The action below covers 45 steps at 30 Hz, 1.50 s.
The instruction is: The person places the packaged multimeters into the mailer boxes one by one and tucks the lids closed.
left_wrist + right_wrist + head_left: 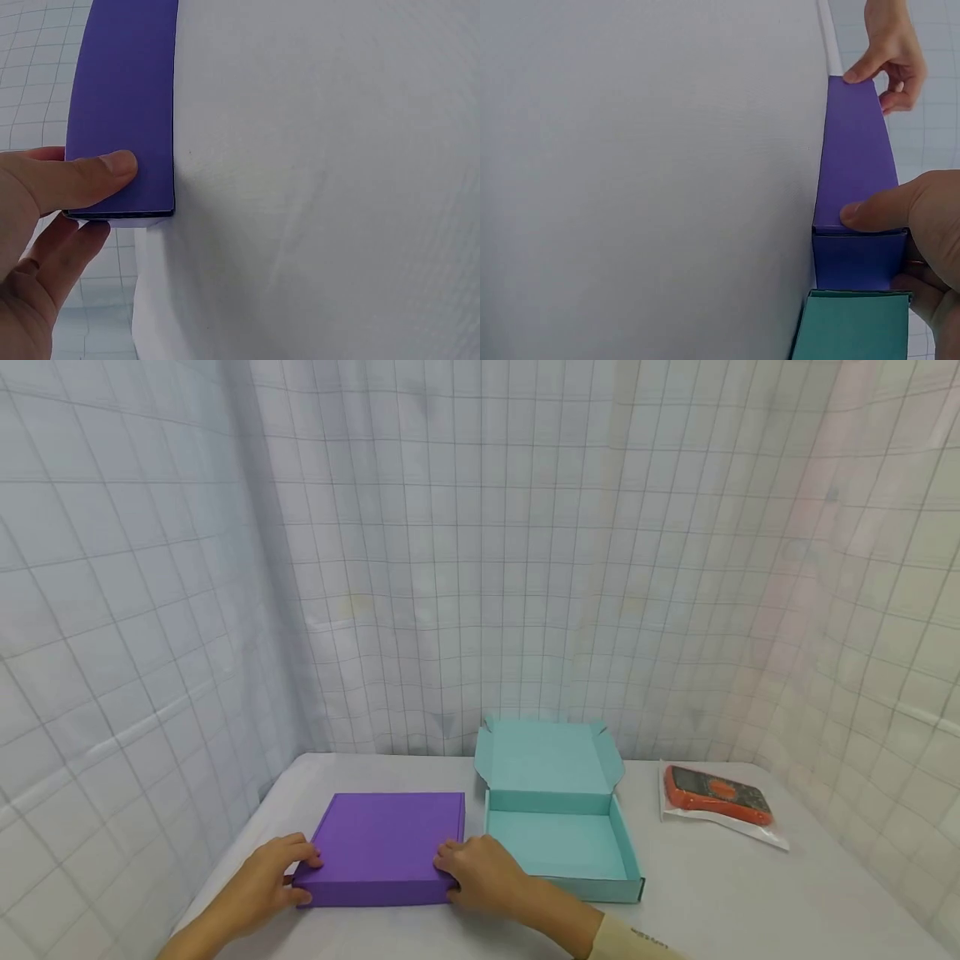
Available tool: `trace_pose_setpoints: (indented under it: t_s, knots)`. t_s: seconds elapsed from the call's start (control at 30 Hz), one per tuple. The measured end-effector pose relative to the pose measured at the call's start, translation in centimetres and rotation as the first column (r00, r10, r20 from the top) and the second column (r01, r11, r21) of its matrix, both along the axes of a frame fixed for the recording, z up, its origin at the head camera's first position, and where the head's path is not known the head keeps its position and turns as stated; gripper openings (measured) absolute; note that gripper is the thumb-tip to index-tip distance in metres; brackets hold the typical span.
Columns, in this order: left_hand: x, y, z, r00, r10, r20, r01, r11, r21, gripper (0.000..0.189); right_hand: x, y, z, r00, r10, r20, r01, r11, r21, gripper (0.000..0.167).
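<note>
A flat purple cardboard box [390, 839] with its lid down lies on the left part of the table. My left hand [258, 885] grips its front left corner, the thumb [112, 169] on the front wall and fingers at the lid and side. At the front right corner my right hand [487, 877] holds the box, thumb against the front wall in the right wrist view. Close beside the purple box's right side stands a teal cardboard box [577, 843], its lid [551, 756] raised at the back and its inside bare.
At the table's right lies an orange and black multimeter [720, 793] in a clear plastic bag [768, 835]. White gridded curtains [510, 568] enclose the white table [720, 893] at the back and both sides.
</note>
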State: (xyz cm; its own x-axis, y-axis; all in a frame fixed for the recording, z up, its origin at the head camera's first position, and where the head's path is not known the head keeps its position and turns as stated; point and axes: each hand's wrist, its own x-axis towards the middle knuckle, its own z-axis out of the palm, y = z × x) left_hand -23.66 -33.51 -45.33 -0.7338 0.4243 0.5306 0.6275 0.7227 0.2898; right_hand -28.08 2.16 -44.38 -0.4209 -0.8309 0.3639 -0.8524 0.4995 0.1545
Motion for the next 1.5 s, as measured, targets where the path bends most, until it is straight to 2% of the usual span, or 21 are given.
trace_pose_setpoints:
  t_s: [0.1,0.27,0.5,0.7,0.8,0.9,1.07,1.3,1.4,1.5]
  knots:
    - [0.2,0.0,-0.3,1.0,-0.016,0.013,0.016,1.0,0.02,0.048,0.3,0.1,-0.1,0.999,-0.01,0.039,0.01,1.0,-0.008,0.029]
    - [0.4,-0.4,-0.4,0.999,-0.031,0.025,0.03,0.997,0.076,0.046,0.6,0.2,0.0,0.988,-0.052,0.145,0.062,0.996,-0.065,0.042]
    - [0.3,-1.3,-0.3,0.991,-0.089,0.095,0.074,0.985,0.153,0.034,0.3,0.6,-0.1,0.94,-0.068,0.334,0.107,0.989,-0.101,0.045]
    - [-0.1,-1.4,0.3,0.982,-0.084,0.167,0.059,0.987,0.146,0.032,-0.3,0.9,0.3,0.944,-0.024,0.33,0.057,0.994,-0.091,0.041]
    - [-0.2,-1.4,0.7,0.98,-0.078,0.185,0.05,0.987,0.15,0.032,-0.6,0.8,0.6,0.943,-0.031,0.331,0.06,0.995,-0.079,0.04]
    - [-0.5,-1.5,0.8,0.983,-0.06,0.174,0.037,0.991,0.131,0.032,-0.9,0.4,0.6,0.942,-0.056,0.331,0.082,0.994,-0.066,0.039]
    - [-1.6,-2.3,0.8,0.984,-0.021,0.179,0.005,0.996,0.09,0.031,-2.0,-0.6,0.4,0.953,-0.046,0.299,0.074,0.994,-0.083,0.038]
    - [-2.7,-2.8,1.1,0.977,0.091,0.195,-0.104,0.993,0.061,0.032,-3.3,-1.9,0.8,0.957,-0.083,0.279,0.101,0.994,-0.05,0.036]
    - [-3.2,-3.0,1.3,0.971,0.116,0.209,-0.129,0.99,0.049,0.033,-4.0,-2.5,0.9,0.945,-0.086,0.317,0.114,0.991,-0.07,0.037]
    - [-3.9,-3.3,1.5,0.965,0.138,0.224,-0.151,0.988,0.042,0.034,-4.8,-3.1,0.9,0.915,-0.094,0.393,0.147,0.983,-0.108,0.038]
